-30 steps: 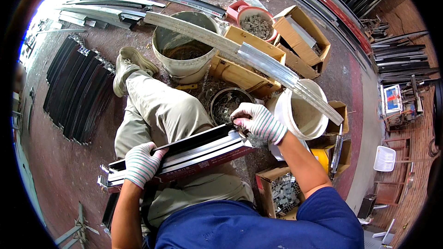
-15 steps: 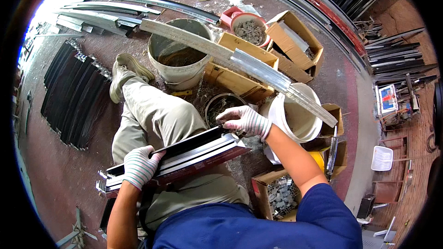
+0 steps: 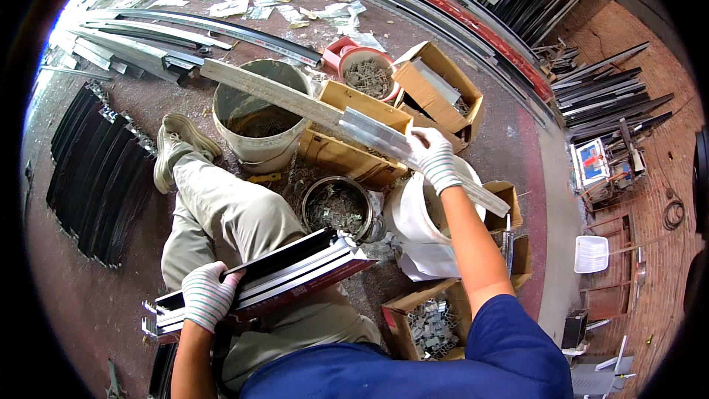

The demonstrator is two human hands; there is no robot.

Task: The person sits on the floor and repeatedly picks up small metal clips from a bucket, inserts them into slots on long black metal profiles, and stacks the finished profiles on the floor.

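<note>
Across the person's thighs [image 3: 236, 210], the left hand [image 3: 209, 295] grips a bundle of black and silver profiles [image 3: 295, 270] near its left end, thumb over the top. That hold is best kept firm and level, pressing the bundle onto the leg, since its right end has no hand on it.

Farther out, the right hand [image 3: 436, 161] is at a silver channel [image 3: 373, 133] lying along the middle of a long plank [image 3: 273, 93]. Its fingers are bent there; whether they are closed on anything cannot be told. A light pinch, without pushing the plank's edge, probably serves best: the plank appears to bridge a white bucket [image 3: 400, 214] and a grey bucket [image 3: 269, 151] and could shift.

Compared with half a second earlier, the right hand is no longer at the bundle's right end; its arm now stretches out to the plank. The left hand keeps its grip, and the buckets sit further left in view.
</note>
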